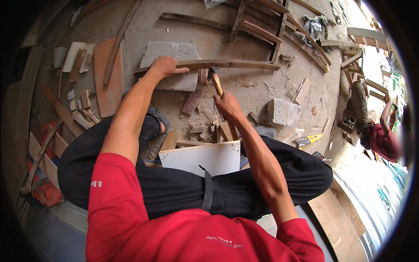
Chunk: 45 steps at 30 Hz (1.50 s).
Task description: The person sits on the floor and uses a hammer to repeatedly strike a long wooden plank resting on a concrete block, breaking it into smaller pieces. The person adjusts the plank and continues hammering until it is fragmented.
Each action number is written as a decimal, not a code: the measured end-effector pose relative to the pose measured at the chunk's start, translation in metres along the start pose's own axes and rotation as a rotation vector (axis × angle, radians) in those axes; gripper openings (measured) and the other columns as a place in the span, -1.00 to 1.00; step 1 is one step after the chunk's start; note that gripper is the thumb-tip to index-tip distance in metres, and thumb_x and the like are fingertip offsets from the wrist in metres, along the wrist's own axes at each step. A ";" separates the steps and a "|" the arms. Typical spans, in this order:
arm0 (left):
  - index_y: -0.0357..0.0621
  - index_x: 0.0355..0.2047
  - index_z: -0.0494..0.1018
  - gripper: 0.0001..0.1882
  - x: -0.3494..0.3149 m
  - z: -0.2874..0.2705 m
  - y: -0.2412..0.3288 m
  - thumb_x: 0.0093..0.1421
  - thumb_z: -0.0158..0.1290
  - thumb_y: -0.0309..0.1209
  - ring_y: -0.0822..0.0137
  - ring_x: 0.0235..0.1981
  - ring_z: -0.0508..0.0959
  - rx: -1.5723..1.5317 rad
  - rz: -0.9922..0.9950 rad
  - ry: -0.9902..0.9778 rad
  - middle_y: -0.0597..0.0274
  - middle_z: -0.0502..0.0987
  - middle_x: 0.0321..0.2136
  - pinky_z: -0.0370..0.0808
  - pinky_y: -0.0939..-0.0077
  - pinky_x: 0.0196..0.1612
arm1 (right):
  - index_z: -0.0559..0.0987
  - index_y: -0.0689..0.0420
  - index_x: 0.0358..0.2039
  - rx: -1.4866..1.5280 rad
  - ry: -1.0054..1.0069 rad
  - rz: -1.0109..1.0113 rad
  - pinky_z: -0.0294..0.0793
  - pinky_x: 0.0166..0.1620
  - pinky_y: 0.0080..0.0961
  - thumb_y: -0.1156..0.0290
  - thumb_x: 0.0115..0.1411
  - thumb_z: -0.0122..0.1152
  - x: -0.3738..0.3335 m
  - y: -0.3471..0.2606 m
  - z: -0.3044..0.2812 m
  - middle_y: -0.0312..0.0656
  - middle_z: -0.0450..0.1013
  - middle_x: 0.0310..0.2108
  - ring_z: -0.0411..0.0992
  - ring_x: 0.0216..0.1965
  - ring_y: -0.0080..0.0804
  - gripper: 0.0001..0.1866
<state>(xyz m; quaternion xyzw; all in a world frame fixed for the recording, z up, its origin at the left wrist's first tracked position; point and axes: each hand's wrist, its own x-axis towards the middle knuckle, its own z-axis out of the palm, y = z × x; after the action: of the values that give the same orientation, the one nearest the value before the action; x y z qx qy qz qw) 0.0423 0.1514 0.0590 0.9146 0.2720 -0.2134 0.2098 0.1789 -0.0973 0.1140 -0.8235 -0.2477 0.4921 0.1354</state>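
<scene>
Right hand (227, 106) wrapped round hammer (217, 84), head at plank (238, 64). Left hand (165, 67) over plank, thumb out; can't tell if fingers wrap. Plank lies across concrete slab (168, 50). Looks mid-job: plank positioned, hammering likely unfinished.

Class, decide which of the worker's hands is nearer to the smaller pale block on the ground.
Right. The right hand, gripping the hammer, is left of the smaller pale block; the left hand is farther left, on the wooden board.
</scene>
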 end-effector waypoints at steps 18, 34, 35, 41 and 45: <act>-0.33 -0.40 0.59 -0.12 -0.006 0.005 0.000 0.02 -0.07 0.43 -0.21 -0.31 0.59 0.003 0.000 0.005 -0.29 0.57 -0.43 0.52 0.01 -0.18 | 0.48 0.29 -0.31 0.272 0.334 -0.132 0.41 -0.34 -0.15 0.18 0.28 0.07 -0.018 -0.027 -0.012 0.18 0.48 -0.50 0.49 -0.43 0.11 -0.64; -0.35 -0.43 0.58 -0.11 -0.006 0.003 -0.001 0.02 -0.06 0.43 -0.21 -0.31 0.59 -0.002 0.009 0.033 -0.29 0.56 -0.44 0.51 0.00 -0.18 | 0.46 0.28 -0.29 0.293 0.457 -0.257 0.44 -0.30 -0.10 0.23 0.26 0.06 -0.023 -0.039 -0.006 0.25 0.46 -0.50 0.48 -0.40 0.22 -0.69; -0.35 -0.43 0.58 -0.11 -0.004 -0.002 0.004 0.02 -0.06 0.43 -0.21 -0.31 0.59 0.001 0.026 0.031 -0.29 0.56 -0.44 0.51 0.00 -0.18 | 0.46 0.29 -0.29 0.253 0.467 -0.267 0.44 -0.30 -0.09 0.23 0.26 0.06 -0.012 -0.016 0.011 0.25 0.46 -0.49 0.48 -0.40 0.22 -0.68; -0.32 -0.41 0.58 -0.11 -0.001 0.007 -0.001 0.02 -0.08 0.44 -0.21 -0.31 0.59 0.002 0.059 0.112 -0.26 0.57 -0.44 0.51 0.02 -0.17 | 0.45 0.22 -0.30 0.101 0.213 -0.056 0.36 -0.56 -0.33 0.16 0.31 0.04 0.003 0.035 0.032 -0.18 0.40 -0.64 0.37 -0.66 -0.33 -0.67; -0.30 -0.39 0.59 -0.11 -0.002 0.002 -0.001 0.02 -0.09 0.45 -0.17 -0.27 0.59 0.026 0.014 -0.003 -0.24 0.58 -0.40 0.52 0.04 -0.15 | 0.45 0.23 -0.30 0.345 0.439 -0.213 0.38 -0.40 -0.14 0.19 0.33 0.04 -0.023 -0.040 -0.011 0.18 0.44 -0.56 0.45 -0.50 0.12 -0.69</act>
<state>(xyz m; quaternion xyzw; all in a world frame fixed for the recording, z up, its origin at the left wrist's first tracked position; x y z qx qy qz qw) 0.0392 0.1503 0.0577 0.9188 0.2623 -0.2168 0.1999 0.1681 -0.0760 0.1553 -0.8444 -0.2102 0.3200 0.3748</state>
